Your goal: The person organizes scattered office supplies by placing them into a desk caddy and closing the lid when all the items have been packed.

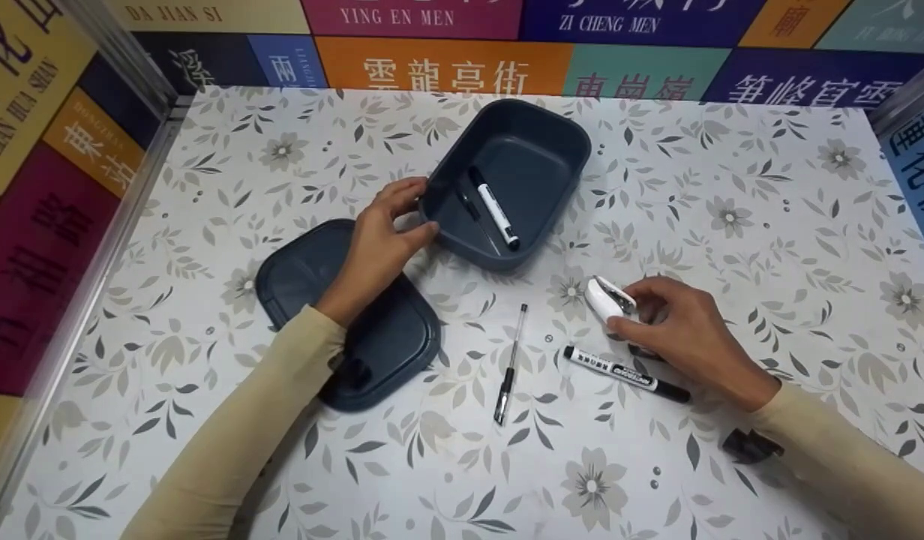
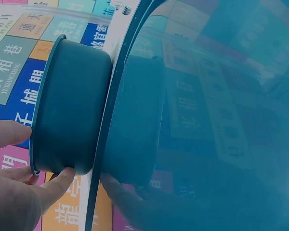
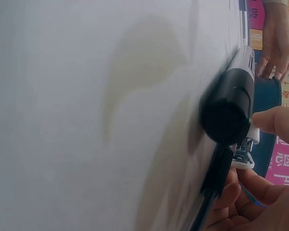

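Observation:
In the head view, my left hand (image 1: 387,232) holds a corner of a dark blue-grey plastic container (image 1: 559,202), thumb and fingers at its rim and outer wall. Inside it lie a white-and-black marker (image 1: 496,210) and a slim black pen (image 1: 473,206). My right hand (image 1: 679,330) pinches a small white stapler (image 1: 606,302) between thumb and fingers, just above the table. Below it, a second marker (image 1: 616,373) lies on the tabletop. The right wrist view shows that marker's black end (image 3: 226,108) and a ribbed black pen (image 3: 217,171) beside it, partly hidden.
The container's dark lid (image 1: 394,337) lies under my left forearm. A clear-barrelled pen (image 1: 511,364) rests mid-table. A black piece (image 1: 752,446) sits by my right sleeve. Colourful lettered panels (image 1: 439,64) border the flower-patterned table (image 1: 792,300).

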Demonstrator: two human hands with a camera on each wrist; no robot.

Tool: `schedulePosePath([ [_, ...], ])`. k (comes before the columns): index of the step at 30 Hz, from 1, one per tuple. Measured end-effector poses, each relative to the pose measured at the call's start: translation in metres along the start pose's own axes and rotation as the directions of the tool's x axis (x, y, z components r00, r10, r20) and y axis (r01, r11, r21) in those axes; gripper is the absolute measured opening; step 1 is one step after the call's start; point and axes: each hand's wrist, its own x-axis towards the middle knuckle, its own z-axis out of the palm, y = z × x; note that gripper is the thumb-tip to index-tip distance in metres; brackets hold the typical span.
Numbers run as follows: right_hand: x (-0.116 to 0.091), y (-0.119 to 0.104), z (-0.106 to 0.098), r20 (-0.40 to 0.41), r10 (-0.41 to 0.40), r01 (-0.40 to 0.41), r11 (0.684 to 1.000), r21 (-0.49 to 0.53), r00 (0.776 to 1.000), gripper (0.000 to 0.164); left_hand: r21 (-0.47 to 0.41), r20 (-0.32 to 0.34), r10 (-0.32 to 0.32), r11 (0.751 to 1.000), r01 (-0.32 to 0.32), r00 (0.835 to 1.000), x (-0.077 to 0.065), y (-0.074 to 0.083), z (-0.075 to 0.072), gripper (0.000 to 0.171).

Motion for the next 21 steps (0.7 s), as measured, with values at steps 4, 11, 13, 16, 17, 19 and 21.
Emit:
schedulePosePath([
  [4, 0.0005, 0.0005, 0.0009, -0.001, 0.032, -0.031, 0.999, 0.03, 1.0, 0.039, 0.005, 0.005, -0.007, 1.0, 0.007, 1.0, -0.0004, 0.0006, -0.0001, 0.059],
  [11, 0.0009, 0.0016, -0.0008, 0.013, 0.116, -0.116, 0.983, 0.139, 0.993, 0.04, -0.01, -0.002, 0.007, 1.0, -0.007, 1.0, 0.0005, -0.0003, 0.001, 0.058],
  [13, 0.0014, 0.0023, -0.0019, 0.015, 0.145, -0.145, 0.975, 0.171, 0.989, 0.04, -0.016, -0.005, 0.011, 1.0, -0.011, 1.0, 0.0006, -0.0002, 0.0011, 0.058],
  [16, 0.0023, 0.0032, -0.0035, 0.015, 0.172, -0.171, 0.963, 0.209, 0.985, 0.04, -0.027, -0.005, 0.013, 1.0, -0.013, 1.0, 0.0008, -0.0004, 0.0012, 0.057],
  [17, 0.0026, 0.0034, -0.004, 0.013, 0.171, -0.17, 0.962, 0.214, 0.985, 0.04, -0.032, -0.006, 0.013, 0.999, -0.013, 1.0, 0.001, -0.0005, 0.0012, 0.057],
  [19, 0.0033, 0.0034, -0.0049, 0.006, 0.169, -0.166, 0.96, 0.225, 0.986, 0.039, -0.04, -0.008, 0.01, 0.999, -0.011, 1.0, 0.0011, -0.0008, 0.0013, 0.057],
  [21, 0.0038, 0.0032, -0.0057, 0.001, 0.169, -0.164, 0.957, 0.24, 0.986, 0.038, -0.036, -0.009, 0.01, 0.999, -0.01, 1.0, 0.0011, -0.0011, 0.0013, 0.058],
])
